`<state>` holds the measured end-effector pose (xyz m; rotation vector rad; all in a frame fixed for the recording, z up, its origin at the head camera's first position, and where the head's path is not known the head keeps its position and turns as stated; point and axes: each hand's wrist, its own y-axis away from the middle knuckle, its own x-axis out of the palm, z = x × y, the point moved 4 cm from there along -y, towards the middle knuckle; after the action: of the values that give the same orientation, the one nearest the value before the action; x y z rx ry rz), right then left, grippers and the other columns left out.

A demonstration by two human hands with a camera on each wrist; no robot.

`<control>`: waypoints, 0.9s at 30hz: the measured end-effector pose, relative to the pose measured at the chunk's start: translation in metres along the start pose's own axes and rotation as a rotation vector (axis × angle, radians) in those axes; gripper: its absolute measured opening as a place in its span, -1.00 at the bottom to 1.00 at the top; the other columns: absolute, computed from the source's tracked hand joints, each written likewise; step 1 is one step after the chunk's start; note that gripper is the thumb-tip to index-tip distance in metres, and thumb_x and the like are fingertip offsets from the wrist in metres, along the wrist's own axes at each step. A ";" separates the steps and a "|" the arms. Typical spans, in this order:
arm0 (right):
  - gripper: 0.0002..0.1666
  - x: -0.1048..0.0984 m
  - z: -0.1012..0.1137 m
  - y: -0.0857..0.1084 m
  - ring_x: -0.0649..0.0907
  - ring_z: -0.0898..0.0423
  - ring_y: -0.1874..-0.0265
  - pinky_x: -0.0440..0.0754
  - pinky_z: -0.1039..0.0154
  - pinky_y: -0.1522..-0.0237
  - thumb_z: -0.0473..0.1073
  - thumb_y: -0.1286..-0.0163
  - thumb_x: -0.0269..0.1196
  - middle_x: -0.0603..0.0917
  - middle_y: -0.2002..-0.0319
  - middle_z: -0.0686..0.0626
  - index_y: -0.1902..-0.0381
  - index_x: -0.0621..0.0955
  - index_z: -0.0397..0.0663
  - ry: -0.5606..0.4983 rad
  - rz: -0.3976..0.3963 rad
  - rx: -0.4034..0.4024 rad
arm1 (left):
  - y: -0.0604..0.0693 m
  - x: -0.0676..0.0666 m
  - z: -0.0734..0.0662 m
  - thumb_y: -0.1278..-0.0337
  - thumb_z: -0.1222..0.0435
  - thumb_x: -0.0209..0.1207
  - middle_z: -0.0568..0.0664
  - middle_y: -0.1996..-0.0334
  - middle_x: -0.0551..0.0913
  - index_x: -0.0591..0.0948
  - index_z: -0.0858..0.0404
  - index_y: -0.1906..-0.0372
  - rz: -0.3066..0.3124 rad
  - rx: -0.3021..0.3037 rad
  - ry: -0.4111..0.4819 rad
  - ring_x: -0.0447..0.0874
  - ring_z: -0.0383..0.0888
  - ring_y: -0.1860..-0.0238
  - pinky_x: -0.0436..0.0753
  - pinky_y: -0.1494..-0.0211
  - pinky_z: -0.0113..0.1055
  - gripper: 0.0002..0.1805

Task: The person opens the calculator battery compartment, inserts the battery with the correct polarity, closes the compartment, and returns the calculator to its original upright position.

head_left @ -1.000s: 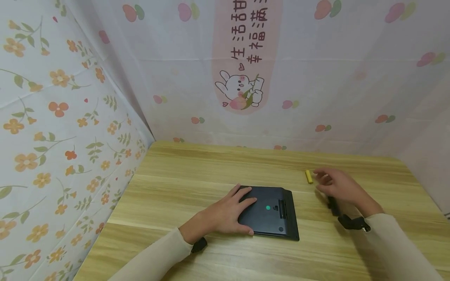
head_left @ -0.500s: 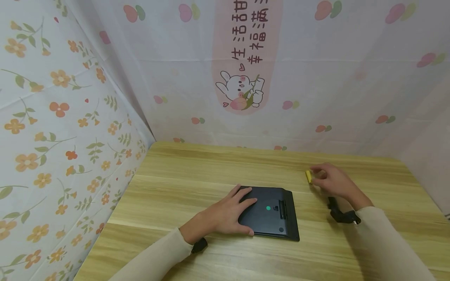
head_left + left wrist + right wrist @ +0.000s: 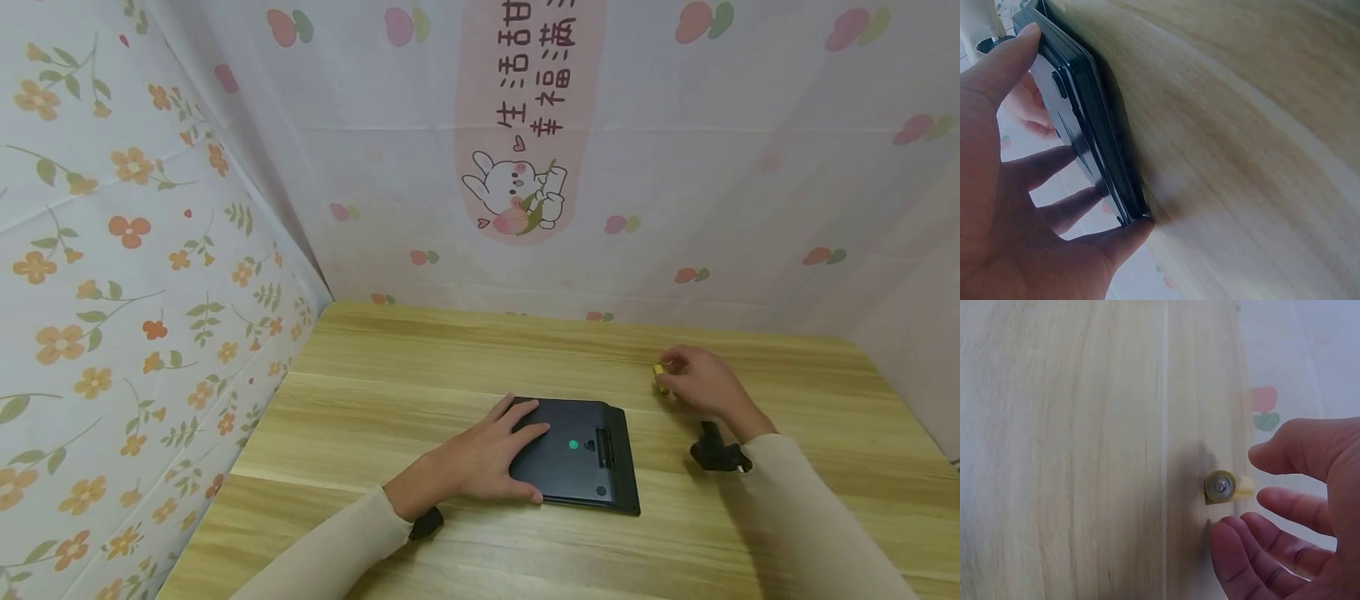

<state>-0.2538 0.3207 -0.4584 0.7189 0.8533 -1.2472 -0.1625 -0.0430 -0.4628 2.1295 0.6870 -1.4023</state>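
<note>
A flat black calculator [image 3: 570, 475] lies back side up on the table, with a green round sticker and a dark battery slot [image 3: 604, 447] near its right end. My left hand [image 3: 480, 458] rests over its left part, fingers spread; the thumb touches the near edge, another finger the far edge. To the right and farther back, a small yellow battery [image 3: 1220, 486] lies on the tabletop, one metal end facing the right wrist camera. Around it my right hand [image 3: 701, 382] is held with thumb and fingers bent, and in the right wrist view a gap shows between fingertips and battery.
The light wooden table [image 3: 375, 400] ends at a white printed cloth [image 3: 675, 167] behind it. A flowered cloth [image 3: 135, 292] hangs along the left side. Black wrist mounts [image 3: 716, 454] sit below both hands.
My right hand has moved slightly left, and its fingers have come around the yellow battery, partly covering it. The left hand and calculator stay where they were.
</note>
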 end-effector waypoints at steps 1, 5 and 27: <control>-0.46 0.001 0.000 0.000 0.74 -0.33 0.02 0.68 -0.33 -0.01 -0.13 -0.54 0.37 0.76 -0.03 -0.41 -0.25 0.65 -0.49 -0.001 -0.002 0.008 | 0.000 0.000 0.000 -0.37 -0.35 0.33 0.08 -0.79 0.00 0.29 0.03 -0.76 -0.002 0.002 -0.001 -0.12 0.29 -0.77 0.36 -0.63 0.07 0.04; -0.46 0.004 0.000 -0.002 0.75 -0.30 0.05 0.70 -0.26 0.04 -0.14 -0.48 0.42 0.76 0.00 -0.40 -0.21 0.66 -0.48 0.005 -0.014 0.021 | 0.000 0.000 -0.001 -0.36 -0.35 0.34 0.08 -0.79 0.00 0.30 0.03 -0.76 -0.005 0.004 -0.008 -0.12 0.29 -0.77 0.36 -0.63 0.07 0.05; -0.48 0.010 0.001 -0.001 0.76 -0.19 0.20 0.68 -0.04 0.25 -0.23 -0.40 0.44 0.77 0.10 -0.35 -0.18 0.61 -0.47 0.041 0.008 0.030 | -0.002 0.001 0.001 -0.38 -0.34 0.33 0.08 -0.78 0.01 0.30 0.04 -0.76 0.001 0.003 0.005 -0.11 0.28 -0.77 0.36 -0.63 0.07 0.04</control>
<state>-0.2535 0.3148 -0.4666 0.7737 0.8653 -1.2441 -0.1644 -0.0421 -0.4649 2.1361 0.6856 -1.3990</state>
